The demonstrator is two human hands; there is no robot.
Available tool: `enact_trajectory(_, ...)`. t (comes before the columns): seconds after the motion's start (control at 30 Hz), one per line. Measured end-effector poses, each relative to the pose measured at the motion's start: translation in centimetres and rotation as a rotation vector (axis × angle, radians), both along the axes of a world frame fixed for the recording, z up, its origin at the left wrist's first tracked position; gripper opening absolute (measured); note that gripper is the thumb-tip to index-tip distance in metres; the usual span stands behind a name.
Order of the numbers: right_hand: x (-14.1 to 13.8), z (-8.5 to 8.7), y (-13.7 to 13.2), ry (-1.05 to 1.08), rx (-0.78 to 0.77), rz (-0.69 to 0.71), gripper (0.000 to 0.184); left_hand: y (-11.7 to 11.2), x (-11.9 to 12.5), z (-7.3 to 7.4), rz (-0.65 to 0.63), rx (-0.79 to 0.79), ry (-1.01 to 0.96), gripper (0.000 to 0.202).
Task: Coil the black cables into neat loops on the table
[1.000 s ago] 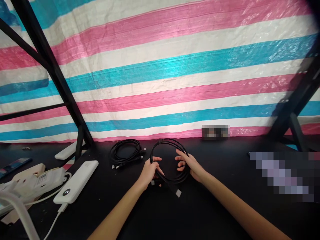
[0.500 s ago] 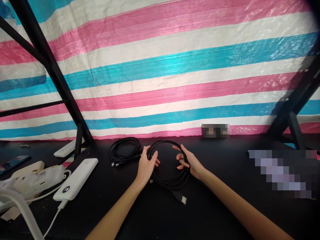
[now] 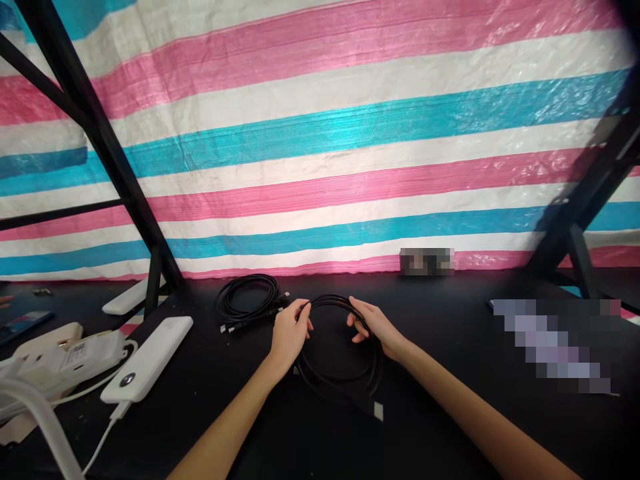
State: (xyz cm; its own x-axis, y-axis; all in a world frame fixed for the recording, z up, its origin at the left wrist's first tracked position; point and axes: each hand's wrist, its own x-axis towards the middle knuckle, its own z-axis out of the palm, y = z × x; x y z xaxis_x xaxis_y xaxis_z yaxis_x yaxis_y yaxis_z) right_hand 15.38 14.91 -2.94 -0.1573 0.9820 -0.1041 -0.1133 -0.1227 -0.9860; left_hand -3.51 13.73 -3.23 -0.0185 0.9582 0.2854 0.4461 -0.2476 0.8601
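Note:
Between my hands is a black USB cable wound into a loose coil of several turns. My left hand pinches the coil at its upper left, thumb on top. On the right side, my right hand has its fingers curled round the loops. The coil's lower part is blurred, and its pale metal plug hangs at the bottom right. Just left of my left hand, a second coiled black cable lies on the black table, its plugs showing at the edges.
At left are a white power bank with a white lead, a white power strip, another white slab and a phone. Black metal legs rise on both sides before a striped tarp. Blurred-out items sit at right.
The top of the coil has come down slightly and its plug has swung lower and to the right. Both hands keep hold of the cable.

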Motion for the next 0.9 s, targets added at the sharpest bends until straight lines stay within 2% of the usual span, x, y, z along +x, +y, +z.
enact_trajectory(0.2, -0.1, -0.3, 0.1, -0.051, 0.057, 0.011, 0.03, -0.2, 0.8, -0.2, -0.044, -0.154, -0.195, 0.036)
enact_trajectory(0.43, 0.1, -0.9, 0.3, -0.097, 0.129, 0.036, 0.048, -0.3, 0.9, -0.2, -0.047, -0.14, -0.235, 0.036)
enact_trajectory(0.63, 0.1, -1.6, 0.4, -0.198, 0.267, 0.066, 0.039, -0.7, 1.2, 0.4, -0.097, -0.222, -0.41, 0.04)
enact_trajectory(0.73, 0.0, -1.7, 0.3, -0.291, 0.329, 0.032, 0.043, -0.8, 1.2, 0.7, -0.116, -0.284, -0.479, 0.044)
enact_trajectory(0.9, -0.1, -1.6, 0.0, -0.357, 0.333, -0.028, 0.049, -0.7, 1.2, 0.9, -0.23, -0.426, -0.743, 0.037)
